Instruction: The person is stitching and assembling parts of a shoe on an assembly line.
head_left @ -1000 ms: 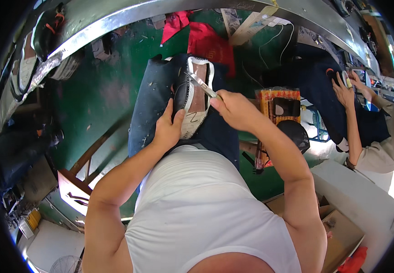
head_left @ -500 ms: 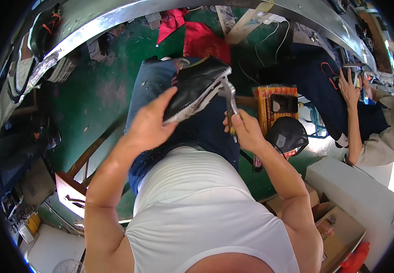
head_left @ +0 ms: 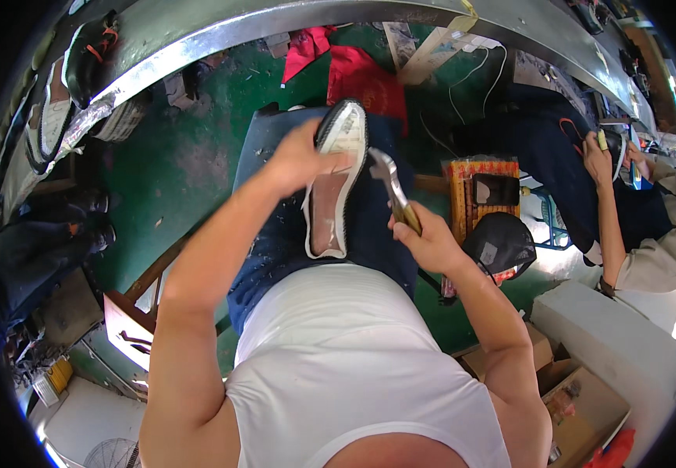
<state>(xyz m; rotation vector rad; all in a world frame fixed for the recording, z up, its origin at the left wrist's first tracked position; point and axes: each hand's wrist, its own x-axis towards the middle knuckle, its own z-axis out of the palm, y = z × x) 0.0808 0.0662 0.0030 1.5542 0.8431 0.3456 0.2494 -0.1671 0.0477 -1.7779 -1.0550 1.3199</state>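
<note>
A black shoe (head_left: 326,210) without an outsole rests over my lap, its underside facing up and its toe pointing away from me. The bottom shows a whitish front, a brown middle and heel, and a pale stitched edge all round. My left hand (head_left: 303,160) is closed around the front left side of it, with the thumb lying across the underside. In my right hand (head_left: 428,238) are metal lasting pliers (head_left: 389,175) with yellowish handles. Their head is just right of the shoe and apart from it.
A metal bench edge (head_left: 221,47) curves across the far side, with several shoes (head_left: 88,58) at its left. On the right, a black mesh cap (head_left: 498,246) lies by a beaded seat mat (head_left: 463,191). Beyond, a co-worker's hand (head_left: 599,160) handles a shoe. Cardboard boxes (head_left: 587,405) stand low right.
The shoe has turned from its side to underside up, now nearly upright in the view. My left hand has shifted up toward its toe. The pliers have come away from the toe edge.
</note>
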